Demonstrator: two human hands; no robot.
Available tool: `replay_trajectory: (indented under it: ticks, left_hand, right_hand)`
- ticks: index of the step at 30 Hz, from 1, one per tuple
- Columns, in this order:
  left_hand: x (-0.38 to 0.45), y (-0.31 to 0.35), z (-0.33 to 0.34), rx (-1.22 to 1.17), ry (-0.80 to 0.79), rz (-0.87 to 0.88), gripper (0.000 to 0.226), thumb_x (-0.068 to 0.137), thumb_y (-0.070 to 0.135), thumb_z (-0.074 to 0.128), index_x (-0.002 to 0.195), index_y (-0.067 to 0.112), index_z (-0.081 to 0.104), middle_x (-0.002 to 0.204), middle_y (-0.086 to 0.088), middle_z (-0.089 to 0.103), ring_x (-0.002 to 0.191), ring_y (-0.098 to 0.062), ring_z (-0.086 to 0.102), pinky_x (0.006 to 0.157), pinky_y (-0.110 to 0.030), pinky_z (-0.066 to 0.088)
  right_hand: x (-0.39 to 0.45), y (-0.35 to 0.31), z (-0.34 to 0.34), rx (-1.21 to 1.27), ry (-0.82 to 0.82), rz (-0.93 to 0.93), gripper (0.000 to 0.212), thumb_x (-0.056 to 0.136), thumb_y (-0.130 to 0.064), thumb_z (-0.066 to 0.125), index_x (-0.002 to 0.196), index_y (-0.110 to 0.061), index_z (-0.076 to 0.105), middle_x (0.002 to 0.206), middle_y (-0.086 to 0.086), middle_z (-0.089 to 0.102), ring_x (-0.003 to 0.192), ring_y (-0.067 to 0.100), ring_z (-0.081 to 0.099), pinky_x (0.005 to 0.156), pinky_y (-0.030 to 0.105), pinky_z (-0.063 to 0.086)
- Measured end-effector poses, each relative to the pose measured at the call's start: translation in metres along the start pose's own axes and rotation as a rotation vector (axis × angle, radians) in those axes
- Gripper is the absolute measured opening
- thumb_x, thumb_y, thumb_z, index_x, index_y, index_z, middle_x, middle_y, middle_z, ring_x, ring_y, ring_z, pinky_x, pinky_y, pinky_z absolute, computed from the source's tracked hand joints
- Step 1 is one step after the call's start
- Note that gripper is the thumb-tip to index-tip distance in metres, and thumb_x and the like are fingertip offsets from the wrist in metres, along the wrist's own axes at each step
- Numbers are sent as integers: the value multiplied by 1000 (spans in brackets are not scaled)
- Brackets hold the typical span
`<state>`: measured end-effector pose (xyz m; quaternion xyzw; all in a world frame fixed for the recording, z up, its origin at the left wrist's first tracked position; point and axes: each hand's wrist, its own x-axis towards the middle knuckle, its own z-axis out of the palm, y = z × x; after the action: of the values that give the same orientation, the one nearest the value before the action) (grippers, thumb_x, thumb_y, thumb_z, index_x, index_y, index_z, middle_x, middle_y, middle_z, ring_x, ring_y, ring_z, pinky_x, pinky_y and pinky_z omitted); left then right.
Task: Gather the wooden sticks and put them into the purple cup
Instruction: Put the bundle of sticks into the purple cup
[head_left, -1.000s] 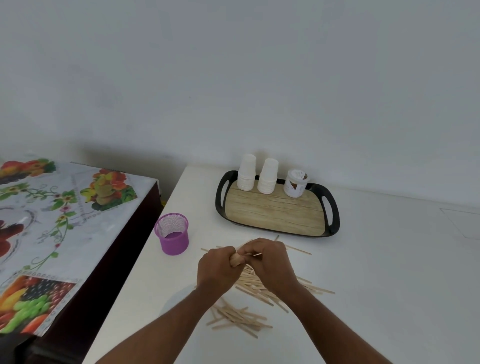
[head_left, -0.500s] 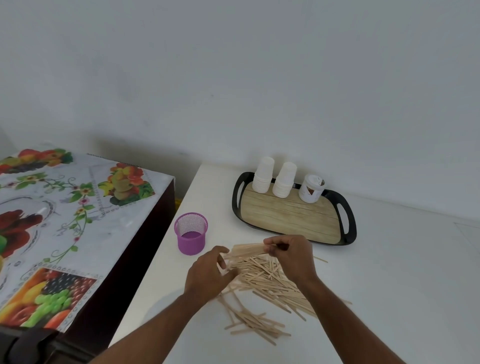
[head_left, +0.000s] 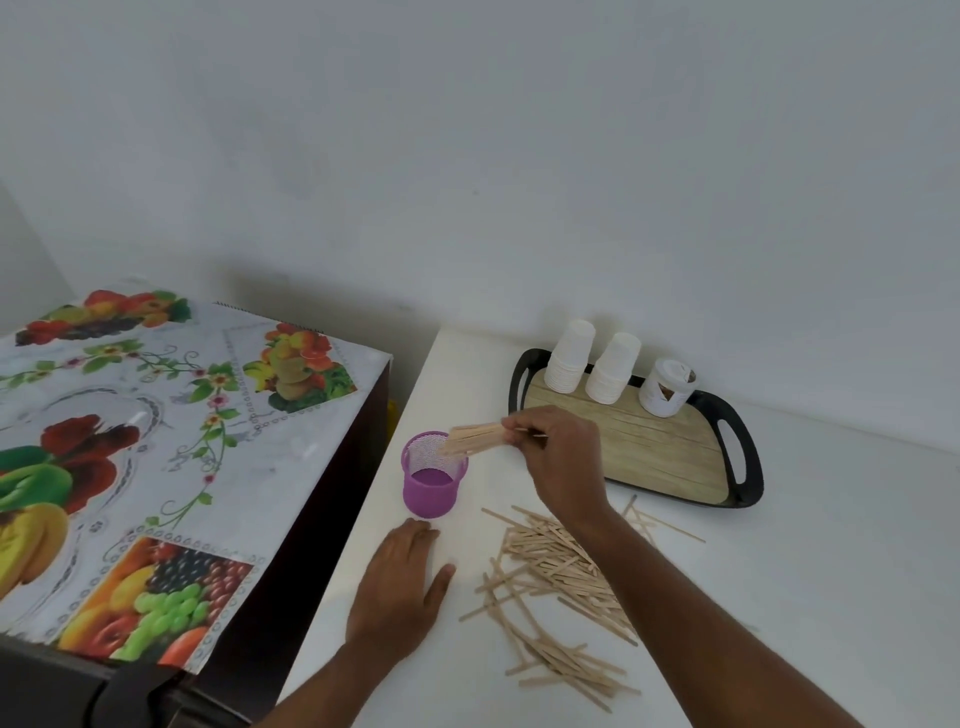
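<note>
A purple mesh cup (head_left: 432, 487) stands upright near the white table's left edge. My right hand (head_left: 558, 457) grips a bundle of wooden sticks (head_left: 475, 437) held roughly level, its free end over the cup's rim. My left hand (head_left: 402, 587) rests flat on the table just in front of the cup, fingers straight, holding nothing. A loose pile of wooden sticks (head_left: 556, 582) lies on the table to the right of my left hand, partly hidden under my right forearm.
A black tray with a wood-look base (head_left: 670, 457) sits behind the pile, carrying two stacks of white paper cups (head_left: 569, 358) and a small white jar (head_left: 666, 387). A lower table with a fruit-print cloth (head_left: 156, 441) adjoins on the left. A white wall stands behind.
My right hand carried the stick bundle left from above the pile to the cup's rim. My left hand let go of the bundle and dropped flat onto the table.
</note>
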<state>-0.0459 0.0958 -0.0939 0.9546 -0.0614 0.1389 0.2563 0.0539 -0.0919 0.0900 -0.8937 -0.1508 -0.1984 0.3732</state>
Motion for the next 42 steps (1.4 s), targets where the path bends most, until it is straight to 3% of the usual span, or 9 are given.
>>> replay_trajectory:
  ticks: [5, 14, 19, 24, 28, 32, 36, 39, 42]
  left_hand:
    - [3, -1, -1, 7, -80, -15, 63, 99, 59, 35, 139, 16, 59, 147, -5, 55, 137, -25, 52, 115, -41, 42]
    - [5, 0, -6, -23, -135, -48, 69, 98, 64, 28, 136, 17, 63, 145, -5, 59, 133, -32, 56, 106, -45, 50]
    - [5, -1, -4, -17, -144, -50, 64, 99, 61, 34, 135, 17, 63, 143, -5, 60, 132, -31, 57, 108, -42, 48]
    - [5, -3, -5, -10, -159, -46, 65, 100, 62, 31, 137, 17, 62, 145, -4, 59, 133, -30, 56, 110, -44, 47]
    - [4, -2, -5, -20, -166, -34, 67, 100, 62, 30, 138, 16, 60, 146, -5, 57, 135, -28, 54, 110, -45, 47]
    - [2, -1, -5, 0, -151, -10, 63, 101, 59, 35, 137, 14, 60, 144, -7, 58, 133, -28, 55, 114, -41, 42]
    - [-1, 1, -5, 30, -144, 18, 63, 100, 59, 37, 140, 14, 57, 146, -5, 56, 133, -26, 55, 114, -33, 34]
    - [-4, 1, -3, 39, -199, 64, 71, 99, 65, 34, 151, 18, 42, 158, 0, 43, 144, -22, 42, 119, -34, 31]
    - [-5, 5, 0, 45, -282, 143, 80, 98, 71, 31, 159, 18, 27, 166, 3, 25, 153, -16, 23, 124, -37, 24]
  right_hand:
    - [16, -22, 36, -257, -249, -249, 19, 90, -9, 77, 108, -8, 80, 108, 8, 78, 92, 22, 75, 84, 32, 60]
    - [26, -17, 82, -536, -678, -290, 36, 91, -15, 75, 127, -15, 73, 125, 5, 73, 105, 21, 71, 96, 31, 58]
    - [22, -9, 88, -489, -669, -275, 44, 92, -15, 75, 136, -14, 67, 137, 7, 67, 117, 25, 68, 103, 33, 55]
    - [17, 7, 63, -142, -286, -86, 23, 94, -17, 74, 116, -14, 76, 119, 1, 75, 107, 18, 69, 94, 31, 55]
    - [-6, 44, 44, -137, -65, 48, 11, 97, -19, 69, 105, -16, 77, 104, -2, 75, 94, 15, 69, 85, 34, 55]
    - [-41, 93, 40, -272, -319, 216, 29, 103, -36, 58, 128, -23, 67, 132, -5, 65, 126, 19, 59, 106, 38, 46]
    - [-79, 125, 42, -471, -729, 153, 64, 108, -53, 32, 163, -22, 22, 172, -6, 16, 160, 20, 7, 128, 46, 15]
    - [-107, 134, 38, -438, -769, 86, 63, 108, -55, 24, 165, -28, 12, 172, -12, 2, 159, 11, -4, 130, 46, 9]
    - [-126, 140, 24, -375, -735, 25, 59, 108, -54, 25, 162, -30, 26, 171, -14, 15, 158, 7, 6, 129, 39, 12]
